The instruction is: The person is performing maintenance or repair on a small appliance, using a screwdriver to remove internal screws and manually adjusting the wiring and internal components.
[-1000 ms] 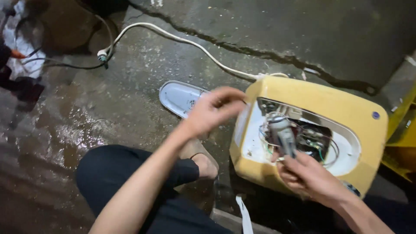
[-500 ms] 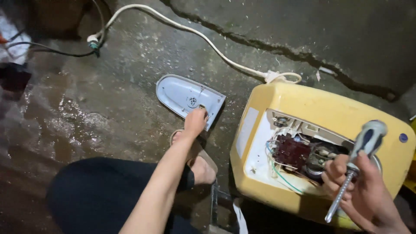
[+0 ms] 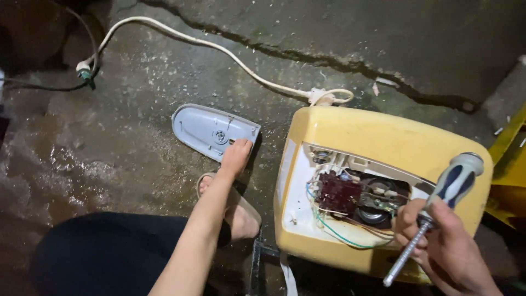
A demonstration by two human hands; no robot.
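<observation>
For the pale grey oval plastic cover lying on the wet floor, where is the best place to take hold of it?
Probably the squared-off end of the pale grey oval plastic cover, nearest the left hand. It lies flat, so pinch that edge from the person's side; the rounded far end offers less purchase.

Left hand [image 3: 236, 156] moved from yellow housing [image 3: 383, 142] down to grey cover [image 3: 211, 130]; right hand [image 3: 444, 241] pulled screwdriver [image 3: 433, 211] out.
</observation>
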